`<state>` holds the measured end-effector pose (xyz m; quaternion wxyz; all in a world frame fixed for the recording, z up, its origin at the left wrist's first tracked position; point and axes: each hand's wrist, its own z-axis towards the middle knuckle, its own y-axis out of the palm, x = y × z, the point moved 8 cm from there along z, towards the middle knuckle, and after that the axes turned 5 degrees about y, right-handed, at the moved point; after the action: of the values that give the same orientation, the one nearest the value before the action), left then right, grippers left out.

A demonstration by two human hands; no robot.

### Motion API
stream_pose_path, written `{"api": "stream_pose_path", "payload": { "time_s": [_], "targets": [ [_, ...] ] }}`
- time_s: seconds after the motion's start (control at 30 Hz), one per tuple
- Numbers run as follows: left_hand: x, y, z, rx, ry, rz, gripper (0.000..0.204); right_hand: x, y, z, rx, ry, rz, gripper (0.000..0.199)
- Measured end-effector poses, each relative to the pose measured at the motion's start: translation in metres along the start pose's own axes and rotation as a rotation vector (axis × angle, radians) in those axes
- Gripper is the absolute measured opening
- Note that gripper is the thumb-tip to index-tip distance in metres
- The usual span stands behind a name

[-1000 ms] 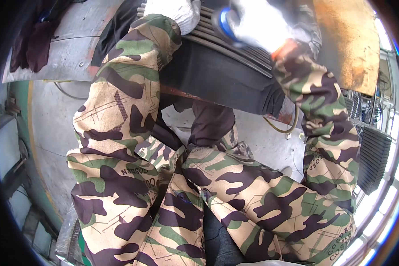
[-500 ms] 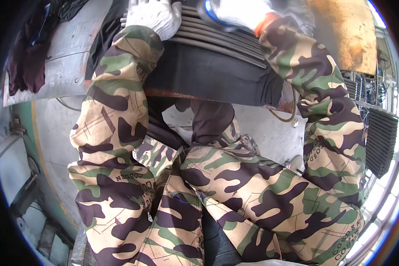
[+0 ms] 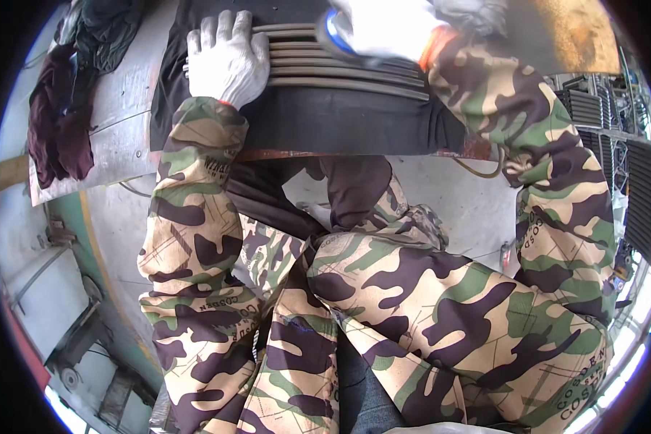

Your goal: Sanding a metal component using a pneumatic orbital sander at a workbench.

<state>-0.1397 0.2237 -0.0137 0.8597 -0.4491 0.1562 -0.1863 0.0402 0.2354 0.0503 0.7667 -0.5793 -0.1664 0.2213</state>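
Several thin metal rods (image 3: 318,71) lie side by side on a black cloth (image 3: 318,123) over the bench. My left hand (image 3: 228,65), in a white knitted glove, rests flat across the rods near their left ends, fingers stretched forward and a little apart. Toward the rods' right part, my right hand (image 3: 390,29), in a white glove with an orange cuff, holds a curved blue-edged object (image 3: 335,32) against or just above them. Glare and motion blur hide its fingers and the kind of object.
Dark crumpled garments (image 3: 61,116) hang over the bench's left side. A rust-stained board (image 3: 582,32) is at the far right, with racks of dark bars (image 3: 640,195) beyond. The bench's front edge (image 3: 296,154) runs above my knees; a hose (image 3: 481,172) loops under it.
The view has shifted, so the rods and bench sit lower in it. My left hand now shows whole, its fingers spread on the rods. The right hand still holds the blue-edged object over them.
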Motion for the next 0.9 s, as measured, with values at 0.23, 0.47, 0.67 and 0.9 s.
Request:
{"api": "stream_pose_path", "payload": {
  "time_s": [0.23, 0.47, 0.67, 0.9],
  "targets": [
    [0.001, -0.005, -0.010, 0.078, 0.056, -0.005, 0.028, 0.022, -0.005, -0.037, 0.054, -0.075, 0.027, 0.023],
    [-0.011, -0.005, -0.009, 0.152, 0.008, -0.211, 0.016, 0.016, -0.010, -0.038, -0.022, -0.072, 0.002, 0.021],
    [-0.015, 0.004, -0.007, 0.157, 0.035, -0.276, 0.015, 0.032, 0.006, -0.015, -0.147, 0.109, -0.045, 0.020],
    [-0.015, 0.009, -0.006, 0.095, -0.004, -0.293, 0.015, 0.011, 0.017, -0.024, -0.169, 0.053, -0.035, 0.023]
  ]
}}
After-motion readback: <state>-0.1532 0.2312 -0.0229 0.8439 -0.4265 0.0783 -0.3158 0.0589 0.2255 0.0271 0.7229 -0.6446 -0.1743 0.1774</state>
